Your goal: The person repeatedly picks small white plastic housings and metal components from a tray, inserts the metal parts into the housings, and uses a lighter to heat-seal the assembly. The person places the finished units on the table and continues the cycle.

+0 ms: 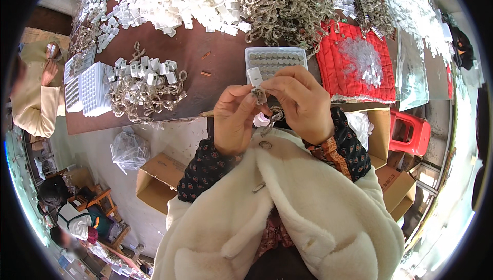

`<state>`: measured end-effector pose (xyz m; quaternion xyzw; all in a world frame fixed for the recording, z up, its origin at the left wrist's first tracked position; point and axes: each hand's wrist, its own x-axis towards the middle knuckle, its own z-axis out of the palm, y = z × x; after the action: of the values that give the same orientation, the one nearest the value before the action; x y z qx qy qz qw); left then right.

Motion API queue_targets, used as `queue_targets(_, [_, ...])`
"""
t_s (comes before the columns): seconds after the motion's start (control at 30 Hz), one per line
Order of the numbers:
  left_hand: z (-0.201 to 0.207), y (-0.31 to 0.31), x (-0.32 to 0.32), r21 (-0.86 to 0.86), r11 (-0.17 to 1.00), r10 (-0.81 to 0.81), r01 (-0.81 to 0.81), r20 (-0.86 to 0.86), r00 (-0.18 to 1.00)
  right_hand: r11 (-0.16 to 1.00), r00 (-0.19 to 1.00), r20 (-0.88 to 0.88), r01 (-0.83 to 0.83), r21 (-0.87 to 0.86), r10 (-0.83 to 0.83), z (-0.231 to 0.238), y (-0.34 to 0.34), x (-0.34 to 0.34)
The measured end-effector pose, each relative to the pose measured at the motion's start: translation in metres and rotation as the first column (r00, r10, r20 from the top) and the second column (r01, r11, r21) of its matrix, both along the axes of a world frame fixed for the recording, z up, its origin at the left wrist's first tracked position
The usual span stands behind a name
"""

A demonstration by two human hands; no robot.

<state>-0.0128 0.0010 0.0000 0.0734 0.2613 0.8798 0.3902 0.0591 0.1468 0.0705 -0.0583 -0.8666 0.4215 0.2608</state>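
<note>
A: Where is the small white housing (254, 76)?

B: Up between the two hands, at 12 o'clock from the translucent piece (259, 95), leaning slightly toward 11. The two meet end to end, or nearly so; I cannot tell whether they are joined.

A: And its long axis?

B: It runs from about 11 o'clock down to 5, so its lower end points at the translucent piece. That slant is the relation that matters most, I'd judge.

A: Which hand is nearer?

B: The right hand (303, 103), by a little. Its thumb and fingertips draw close together at the housing's 4 o'clock, just beside its lower end. (Whether they grip the housing, the other piece or neither, I cannot tell.)

A: The left hand (231, 118)?

B: It comes in from 8 o'clock, thumb and fingers pinching the translucent piece.

A: Anything else close by?

B: A looped cord (276, 117) at the pinch's 5 o'clock; its attachment is hidden. Past the housing, toward 1 o'clock, a white tray (249, 54) holds rows of grey round parts (280, 56).
</note>
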Motion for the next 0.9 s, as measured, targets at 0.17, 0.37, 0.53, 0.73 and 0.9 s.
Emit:
queue_targets(0.17, [-0.003,-0.002,-0.001,-0.003,1.000,-0.028,0.028,-0.015,1.000,0.993,0.994,-0.103,-0.034,0.115,0.046,-0.007,-0.004,-0.005])
queue_targets(0.37, [-0.008,0.000,-0.002,-0.058,0.998,-0.011,0.011,0.008,1.000,0.985,0.991,-0.112,-0.055,0.167,0.074,-0.014,0.001,-0.005])
queue_targets(0.53, [-0.009,-0.005,-0.005,-0.082,0.996,0.031,-0.025,0.079,0.996,0.978,0.976,0.057,0.209,-0.016,-0.208,-0.026,0.027,0.009])
queue_targets(0.73, [-0.010,-0.007,-0.007,-0.124,0.992,0.033,-0.024,0.078,0.996,0.952,0.995,0.044,0.072,0.297,-0.089,-0.057,0.032,0.014])
queue_targets(0.9, [-0.007,-0.005,-0.005,-0.133,0.991,0.013,-0.007,0.048,0.999,0.931,0.997,0.034,0.054,0.360,-0.070,-0.050,0.028,0.008])
